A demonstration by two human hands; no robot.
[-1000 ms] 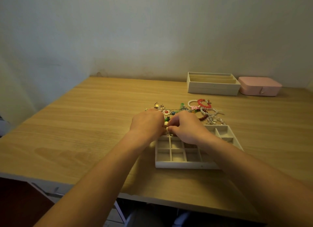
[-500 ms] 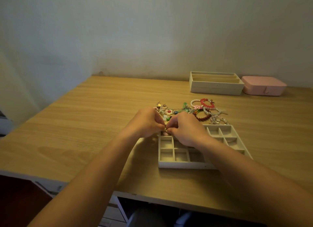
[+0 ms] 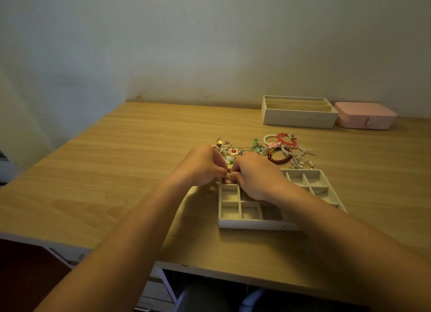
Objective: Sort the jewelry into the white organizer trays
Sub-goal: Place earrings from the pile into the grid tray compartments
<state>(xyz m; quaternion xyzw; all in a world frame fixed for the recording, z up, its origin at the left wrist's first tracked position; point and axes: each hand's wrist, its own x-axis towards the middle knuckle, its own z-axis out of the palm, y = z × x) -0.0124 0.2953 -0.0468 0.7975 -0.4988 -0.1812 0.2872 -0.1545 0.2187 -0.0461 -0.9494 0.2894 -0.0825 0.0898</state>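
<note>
1. Over the far left corner of the near tray [image 3: 251, 225], the left hand [image 3: 205, 165] and right hand [image 3: 256, 174] are meeting, knuckles up, fingertips pressing together.
2. Both sets of fingers are curling in tight. They are pinching a small piece [image 3: 228, 180] between them; it is pale and too tiny to name.
3. Loose jewelry [image 3: 277, 148] is lying in a pile on the table [image 3: 116, 172], just beyond the tray's far edge, with bead bracelets to the right and charms and pins to the left.
4. The right forearm is covering the tray's middle compartments, so I cannot tell what they are holding.
5. A second tray [image 3: 298, 119] with long slots is sitting by the wall, with a pink box [image 3: 365, 116] just beside it.
6. Step in hand, as I am reading it: both hands are working one small piece over the corner compartment. With the pile this full, sorting is looking early.
7. Next move is calling for a low release inside that corner cell so the piece is not bouncing out. After that comes a reach past the far rim, lifting one item without dragging the tangle along.
</note>
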